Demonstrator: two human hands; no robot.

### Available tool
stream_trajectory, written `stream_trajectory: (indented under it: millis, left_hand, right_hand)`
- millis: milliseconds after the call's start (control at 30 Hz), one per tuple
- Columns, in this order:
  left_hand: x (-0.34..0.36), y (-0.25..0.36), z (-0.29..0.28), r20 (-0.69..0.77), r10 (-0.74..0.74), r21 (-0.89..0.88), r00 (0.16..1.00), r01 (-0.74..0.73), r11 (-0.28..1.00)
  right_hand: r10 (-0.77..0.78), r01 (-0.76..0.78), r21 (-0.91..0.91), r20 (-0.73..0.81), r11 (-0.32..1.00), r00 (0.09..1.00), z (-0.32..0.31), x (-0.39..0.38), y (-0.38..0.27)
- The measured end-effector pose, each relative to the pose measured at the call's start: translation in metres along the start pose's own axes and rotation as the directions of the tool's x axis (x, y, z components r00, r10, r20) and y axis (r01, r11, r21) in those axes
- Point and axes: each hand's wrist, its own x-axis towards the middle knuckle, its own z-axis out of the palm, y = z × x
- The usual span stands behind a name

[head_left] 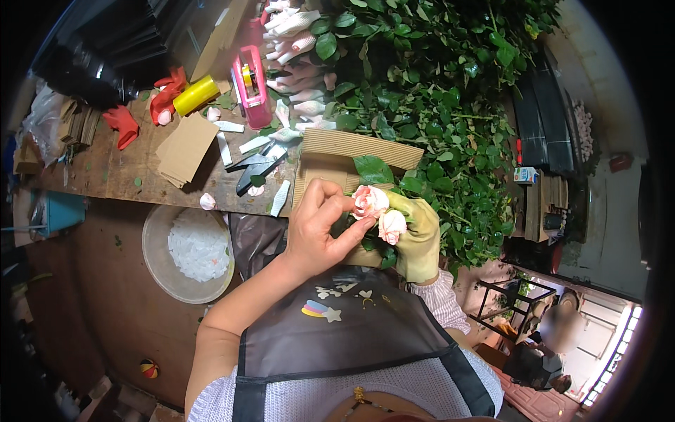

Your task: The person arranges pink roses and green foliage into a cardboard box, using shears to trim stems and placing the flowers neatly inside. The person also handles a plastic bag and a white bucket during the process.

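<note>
Two pale pink roses (370, 202) are held in front of my chest, side by side. My right hand (419, 243), in a yellowish glove, closes around them just below the blooms; their stems are mostly hidden. My bare left hand (318, 225) bends its thumb and index finger against the petals of the left bloom, in a pinch. Under and behind the hands lies a piece of corrugated cardboard (362, 145) folded up at its far edge. A green leaf (373, 169) rests over it.
Leafy stems (450, 169) pile up at the right, beside white-sleeved rosebuds (309, 109). A pink tape dispenser (254, 98), black-handled scissors (259, 170), brown cards (188, 149) and a yellow roll (196, 96) lie on the wooden table (112, 169). A tub (156, 264) of white pieces stands below.
</note>
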Motion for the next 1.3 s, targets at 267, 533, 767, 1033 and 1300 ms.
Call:
stream_trajectory:
  millis: [267, 533, 767, 1033, 1300]
  left_hand:
    - [-0.001, 0.012, 0.005, -0.051, -0.048, -0.091, 0.998, 0.043, 0.995]
    - [-0.004, 0.021, -0.002, -0.009, -0.152, -0.136, 0.988, 0.149, 0.979]
    - [0.004, 0.006, -0.031, -0.241, -0.095, -0.249, 0.966, 0.033, 0.968]
    - [-0.009, -0.018, -0.055, -0.079, -0.429, -0.493, 0.9, 0.339, 0.802]
    - [0.019, 0.02, -0.028, 0.336, -0.121, -0.151, 0.934, 0.18, 0.972]
  right_hand:
    - [-0.131, 0.127, -0.097, -0.035, 0.987, 0.991, -0.001, -0.001, -0.005]
    - [-0.321, 0.323, -0.397, 0.073, 0.859, 0.944, 0.007, -0.006, 0.008]
    - [-0.073, 0.074, 0.026, -0.023, 0.997, 0.997, 0.001, -0.024, 0.029]
    - [0.238, -0.166, 0.545, -0.063, 0.822, 0.969, -0.008, -0.037, 0.022]
    - [0.332, -0.236, 0.546, -0.082, 0.804, 0.94, -0.001, -0.041, 0.024]
